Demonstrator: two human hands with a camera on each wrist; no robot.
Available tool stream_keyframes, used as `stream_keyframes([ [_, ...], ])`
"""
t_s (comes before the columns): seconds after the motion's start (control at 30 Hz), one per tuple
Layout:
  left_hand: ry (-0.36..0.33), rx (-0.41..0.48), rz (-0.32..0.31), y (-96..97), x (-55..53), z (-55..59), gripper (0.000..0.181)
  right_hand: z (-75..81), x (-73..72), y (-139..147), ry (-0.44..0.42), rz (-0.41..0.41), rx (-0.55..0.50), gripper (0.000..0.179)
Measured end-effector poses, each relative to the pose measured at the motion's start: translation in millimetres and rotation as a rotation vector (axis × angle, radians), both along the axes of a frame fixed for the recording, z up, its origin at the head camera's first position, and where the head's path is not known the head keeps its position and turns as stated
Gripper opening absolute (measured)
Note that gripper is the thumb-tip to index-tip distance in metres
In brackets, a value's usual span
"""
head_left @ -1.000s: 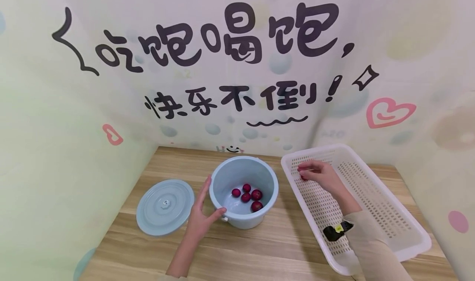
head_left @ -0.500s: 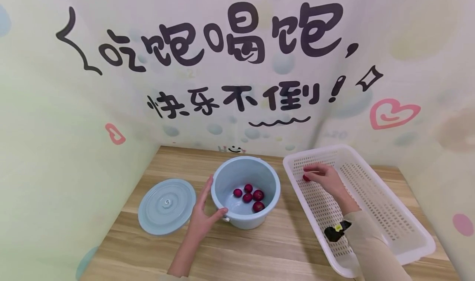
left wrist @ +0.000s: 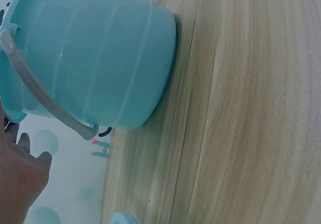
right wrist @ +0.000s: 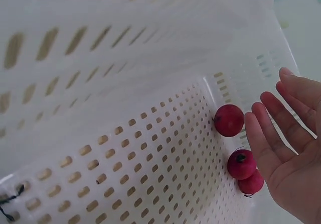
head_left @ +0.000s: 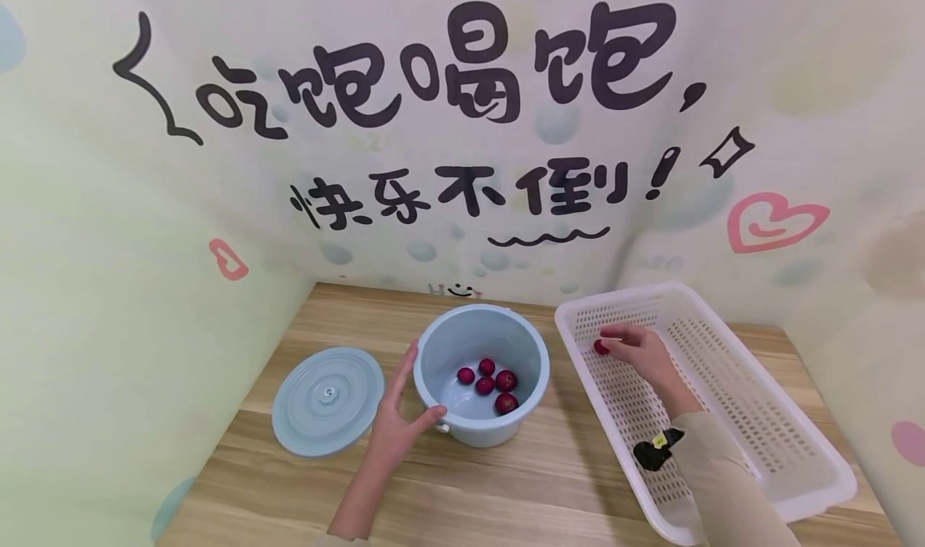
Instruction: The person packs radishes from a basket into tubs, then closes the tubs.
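Observation:
My left hand (head_left: 399,430) touches the near left rim of the light blue bucket (head_left: 482,428). Its thumb lies at the rim and its index finger stretches along the side. Several round red radishes (head_left: 485,385) lie on the bucket's floor. Inside the white perforated basket (head_left: 614,402), my right hand (head_left: 643,358) reaches to the far left corner. Its spread fingers (right wrist: 283,118) come close to one radish (right wrist: 228,120); whether they touch cannot be told. Two more, a radish (right wrist: 241,163) and a partly covered radish (right wrist: 251,183), lie together beside the hand.
A round light blue lid (head_left: 328,402) lies on the wooden table (head_left: 520,499) left of the bucket. The bucket's grey handle (left wrist: 45,96) hangs down its side. A printed cloth wall (head_left: 405,250) stands behind the table.
The right hand has shifted slightly within the basket's far left corner; a radish shows more clearly at its fingertips. The left hand stays at the bucket. The whole scene slides slightly right.

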State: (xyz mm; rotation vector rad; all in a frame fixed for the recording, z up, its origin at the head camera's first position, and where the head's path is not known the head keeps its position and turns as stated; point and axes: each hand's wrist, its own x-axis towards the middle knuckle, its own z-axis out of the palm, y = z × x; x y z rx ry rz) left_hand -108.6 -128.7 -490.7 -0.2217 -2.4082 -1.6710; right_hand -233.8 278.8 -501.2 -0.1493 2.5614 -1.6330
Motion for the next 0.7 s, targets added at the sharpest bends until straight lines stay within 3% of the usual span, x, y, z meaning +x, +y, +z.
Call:
stream_keyframes([
  [0.27,0.020,-0.009,0.010,0.8,0.1,0.4,0.099,-9.9,-2.6,5,-0.057,-0.018,-0.020,0.039],
  [0.7,0.011,-0.011,0.010,-0.3,0.9,-0.2,0.097,-10.6,-3.4,4,-0.059,-0.038,0.008,0.041],
])
